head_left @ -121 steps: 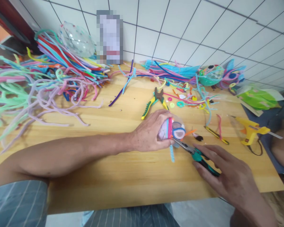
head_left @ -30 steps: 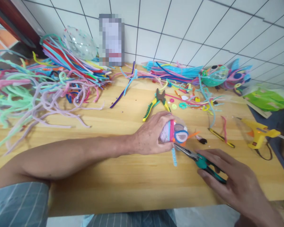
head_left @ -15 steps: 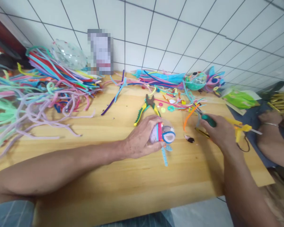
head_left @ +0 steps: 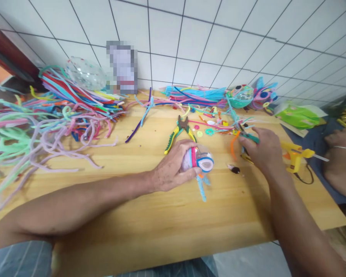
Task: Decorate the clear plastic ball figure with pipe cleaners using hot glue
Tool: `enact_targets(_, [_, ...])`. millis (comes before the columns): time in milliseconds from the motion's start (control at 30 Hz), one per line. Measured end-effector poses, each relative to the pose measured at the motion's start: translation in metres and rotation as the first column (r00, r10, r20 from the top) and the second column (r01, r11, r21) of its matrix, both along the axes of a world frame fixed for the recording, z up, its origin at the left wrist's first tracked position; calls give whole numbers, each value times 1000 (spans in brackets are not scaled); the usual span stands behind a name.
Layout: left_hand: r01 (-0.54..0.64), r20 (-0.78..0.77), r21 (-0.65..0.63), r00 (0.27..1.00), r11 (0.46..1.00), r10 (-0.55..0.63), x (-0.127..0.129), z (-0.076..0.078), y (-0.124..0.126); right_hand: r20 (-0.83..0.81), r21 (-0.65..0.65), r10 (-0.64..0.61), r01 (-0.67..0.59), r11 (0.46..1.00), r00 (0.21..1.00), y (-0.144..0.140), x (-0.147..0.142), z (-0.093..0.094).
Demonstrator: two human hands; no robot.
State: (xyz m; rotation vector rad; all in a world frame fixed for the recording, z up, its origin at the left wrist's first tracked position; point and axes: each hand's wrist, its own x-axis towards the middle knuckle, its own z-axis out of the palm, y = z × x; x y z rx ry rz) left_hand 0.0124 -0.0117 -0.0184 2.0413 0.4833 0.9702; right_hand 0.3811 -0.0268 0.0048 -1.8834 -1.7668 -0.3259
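Observation:
My left hand (head_left: 175, 165) is wrapped round a small clear ball (head_left: 205, 151) banded with pink, blue and lilac pipe cleaners. A blue-rimmed white oval (head_left: 205, 164) sits on its side, and light blue strips (head_left: 202, 190) stick out below. In my right hand (head_left: 263, 148) is a green-handled metal tool (head_left: 250, 137); its exact kind is partly hidden by my fingers. Its tip is among small craft pieces, close to an orange pipe cleaner (head_left: 233, 148). Yellow-and-green pliers (head_left: 173, 139) lie spread just beyond my left hand. A small black-and-white piece (head_left: 234, 169) lies between my hands.
Pipe cleaners (head_left: 54, 146) are heaped on the left, and a blue bundle (head_left: 198, 92) lies along the tiled wall. Finished-looking ball figures (head_left: 240, 96) stand at the back right. A yellow glue gun (head_left: 298, 156) lies right of my right hand. Another person's arm (head_left: 338, 163) is at the right edge.
My right hand has moved slightly up and away, and the tool in it has turned flatter. My left hand keeps the ball in nearly the same place. The view has shifted a little.

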Motion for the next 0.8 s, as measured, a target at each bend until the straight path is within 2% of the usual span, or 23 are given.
enact_targets(67, [2,8,-90,1000,996,-2,-1,4,0,-99,-8,122,-123,992,988,-17,-32,18])
enact_targets(133, [1,24,-215,1000,977,4,-2,9,1,-232,-108,244,-274,956,942,-33,-66,35])
enact_targets(200, [5,56,-351,998,936,16,-2,13,2,-381,-164,327,-411,897,865,-42,-94,45])
enact_targets(267, [26,113,-486,993,874,33,-1,14,4,-529,-166,352,-500,850,773,-44,-112,48])
enact_targets(367, [110,247,-671,965,733,82,5,10,11,-688,-103,321,-525,845,651,-39,-124,43])
enact_targets(467, [219,365,-817,912,534,185,11,6,17,-737,-24,302,-470,882,605,-34,-127,33])
enact_targets(533, [283,392,-871,893,403,220,13,8,19,-727,24,320,-443,896,608,-33,-129,27])
enact_targets(600, [332,400,-895,893,299,208,12,13,20,-689,85,367,-434,897,625,-34,-129,20])
enact_targets(700, [387,413,-906,897,171,155,7,20,20,-597,168,442,-434,885,670,-37,-130,12])
enact_targets(800, [442,448,-894,883,72,141,5,21,21,-518,208,496,-460,863,697,-41,-129,8])
